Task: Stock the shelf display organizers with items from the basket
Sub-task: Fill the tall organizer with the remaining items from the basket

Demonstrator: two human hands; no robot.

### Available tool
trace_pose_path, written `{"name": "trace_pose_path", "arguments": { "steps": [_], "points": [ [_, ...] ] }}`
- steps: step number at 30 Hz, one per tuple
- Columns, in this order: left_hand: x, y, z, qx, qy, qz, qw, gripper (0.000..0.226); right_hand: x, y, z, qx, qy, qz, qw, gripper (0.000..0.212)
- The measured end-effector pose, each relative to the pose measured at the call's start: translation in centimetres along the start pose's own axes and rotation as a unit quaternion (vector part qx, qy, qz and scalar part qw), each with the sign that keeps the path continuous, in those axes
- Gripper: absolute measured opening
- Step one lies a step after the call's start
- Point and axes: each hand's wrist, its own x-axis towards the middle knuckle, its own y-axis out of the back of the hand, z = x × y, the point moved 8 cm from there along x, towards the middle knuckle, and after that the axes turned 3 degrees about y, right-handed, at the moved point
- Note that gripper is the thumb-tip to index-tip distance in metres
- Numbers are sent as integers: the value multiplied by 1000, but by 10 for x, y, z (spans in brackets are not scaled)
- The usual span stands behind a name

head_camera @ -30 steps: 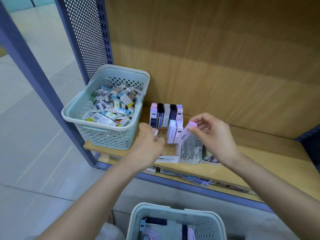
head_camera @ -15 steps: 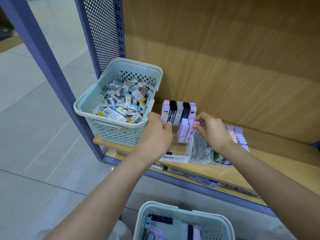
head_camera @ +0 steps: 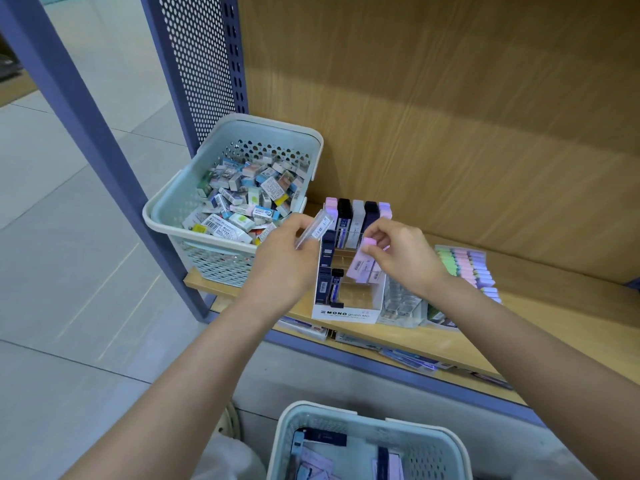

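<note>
right hand [head_camera: 401, 258] pinched a pink lead case [head_camera: 360, 266] slanting toward 7 o'clock above the organizer [head_camera: 346, 312]; left hand [head_camera: 280, 261] gripped a clear case [head_camera: 313, 232].

White MONO organizer [head_camera: 346, 313] holds upright pink, black, grey cases [head_camera: 357, 216].

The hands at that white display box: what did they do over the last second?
The right hand brought its pink case down from above the display box into the middle row, and still pinches its cap. The left hand turned, so the clear case it grips now shows, tilted by the box's left side. The back row of cases and the shelf basket stayed put.
</note>
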Motion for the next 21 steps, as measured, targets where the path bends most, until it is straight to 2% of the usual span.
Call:
{"name": "trace_pose_path", "arguments": {
  "steps": [3, 8, 10, 17, 21],
  "points": [
    [0, 2, 2, -3, -9, -3, 1000, 25, -2, -22, 5, -39, -8, -65, 997, 8],
    [3, 2, -6, 5, 13, 3, 1000, 19, -14, -43, 18, -127, -9, -106, 986, 14],
    [4, 2, -9, -2, 20, 6, 1000, 19, -18, -44, 25, -159, -4, -105, 982, 15],
    [6, -1, -10, 13, 14, -3, 1000, 11, -23, -29, 36, -164, 9, -38, 986, 17],
    [6, -6, -8, 29, 9, -13, 999, 6, -25, -31, 39, -199, 27, -57, 978, 19]
  ]
}}
